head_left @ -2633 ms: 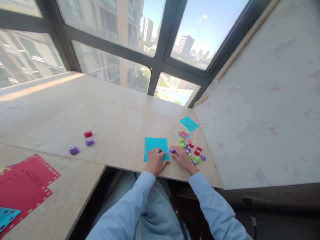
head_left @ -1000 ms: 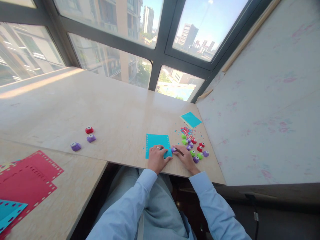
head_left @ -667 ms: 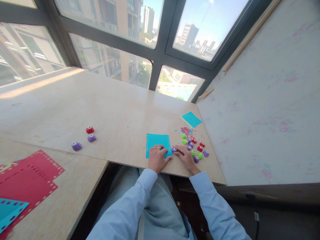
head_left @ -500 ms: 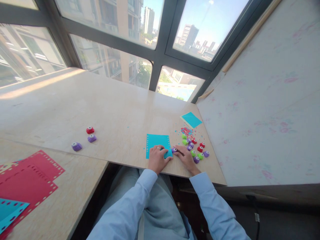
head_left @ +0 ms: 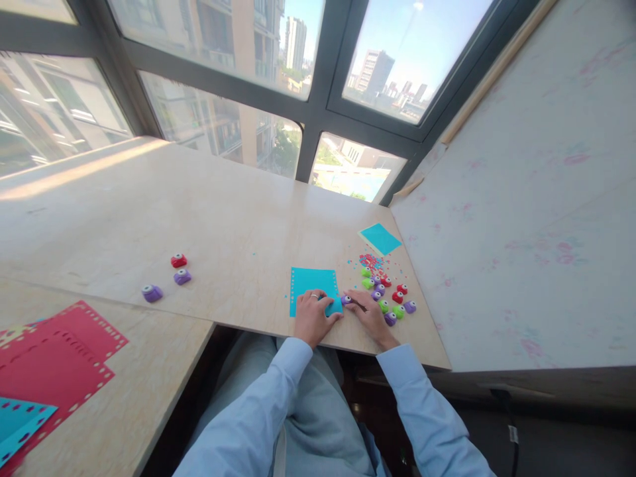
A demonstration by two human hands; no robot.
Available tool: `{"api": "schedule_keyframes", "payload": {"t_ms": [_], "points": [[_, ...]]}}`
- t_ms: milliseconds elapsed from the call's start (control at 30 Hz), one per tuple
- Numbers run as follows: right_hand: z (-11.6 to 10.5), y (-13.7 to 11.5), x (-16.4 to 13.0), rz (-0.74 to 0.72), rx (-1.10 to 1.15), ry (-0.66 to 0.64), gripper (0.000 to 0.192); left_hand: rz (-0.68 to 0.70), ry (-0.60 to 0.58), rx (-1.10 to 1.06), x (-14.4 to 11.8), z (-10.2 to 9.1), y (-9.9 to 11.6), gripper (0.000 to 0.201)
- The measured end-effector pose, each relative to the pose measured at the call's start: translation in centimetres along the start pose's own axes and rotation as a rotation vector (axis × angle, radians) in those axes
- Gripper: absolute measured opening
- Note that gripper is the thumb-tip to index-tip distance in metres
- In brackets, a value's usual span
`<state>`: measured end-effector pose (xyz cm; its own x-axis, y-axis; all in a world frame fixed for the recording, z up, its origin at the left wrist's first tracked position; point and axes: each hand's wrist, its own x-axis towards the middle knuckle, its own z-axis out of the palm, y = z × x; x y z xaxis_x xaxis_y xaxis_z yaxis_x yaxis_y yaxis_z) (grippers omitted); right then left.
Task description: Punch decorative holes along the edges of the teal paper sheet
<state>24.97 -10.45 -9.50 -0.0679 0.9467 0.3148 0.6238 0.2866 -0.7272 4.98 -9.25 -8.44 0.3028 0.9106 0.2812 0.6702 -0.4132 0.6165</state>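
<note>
A square sheet of blue paper (head_left: pixel 314 281) lies in front of me, with small holes punched along its left and right edges. My left hand (head_left: pixel 314 317), a ring on one finger, holds the sheet by its lower right part with bent fingers and thumb. At the sheet's right edge sits a purple craft punch (head_left: pixel 346 300). My right hand (head_left: pixel 368 316) is closed around this punch, and the paper's edge meets it. Whether the edge is inside the slot is too small to tell. Right beside that hand stand several green, red and purple punches (head_left: pixel 398 297).
Red and blue confetti (head_left: pixel 371 261) lies behind the punches, near more blue paper (head_left: pixel 380 238). Three punches (head_left: pixel 181 276) stand to the left. Punched red sheets (head_left: pixel 64 361) and a blue sheet (head_left: pixel 24 424) lie at the lower left. A wall (head_left: pixel 521 218) bounds the table's right side.
Almost nothing differs. Both hands keep their places on the blue paper and the purple punch; only the view has shifted slightly.
</note>
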Motion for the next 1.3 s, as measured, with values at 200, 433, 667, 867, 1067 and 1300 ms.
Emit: {"api": "schedule_keyframes", "payload": {"t_ms": [200, 433, 667, 867, 1067, 1300], "points": [[0.0, 0.0, 0.0, -0.028, 0.001, -0.016, 0.027, 0.008, 0.000, 0.018, 0.0, 0.0, 0.0, 0.032], [0.1, 0.1, 0.1, -0.016, -0.030, -0.029, 0.026, 0.006, -0.003, 0.026, 0.0, 0.0, 0.0, 0.032], [0.0, -0.3, 0.5, -0.030, -0.055, -0.057, 0.028, -0.007, -0.018, 0.015, 0.0, -0.2, 0.1, 0.032], [-0.5, -0.5, 1.0, -0.050, -0.065, -0.133, 0.028, -0.012, -0.023, 0.010, 0.0, -0.2, 0.2, 0.032], [-1.0, -0.6, 0.9, -0.049, -0.077, -0.170, 0.027, -0.013, -0.017, -0.001, 0.0, -0.2, 0.2, 0.032], [-1.1, -0.5, 0.1, -0.001, -0.028, -0.169, 0.029, -0.016, -0.022, -0.032, -0.1, -0.1, 0.1, 0.032]]}}
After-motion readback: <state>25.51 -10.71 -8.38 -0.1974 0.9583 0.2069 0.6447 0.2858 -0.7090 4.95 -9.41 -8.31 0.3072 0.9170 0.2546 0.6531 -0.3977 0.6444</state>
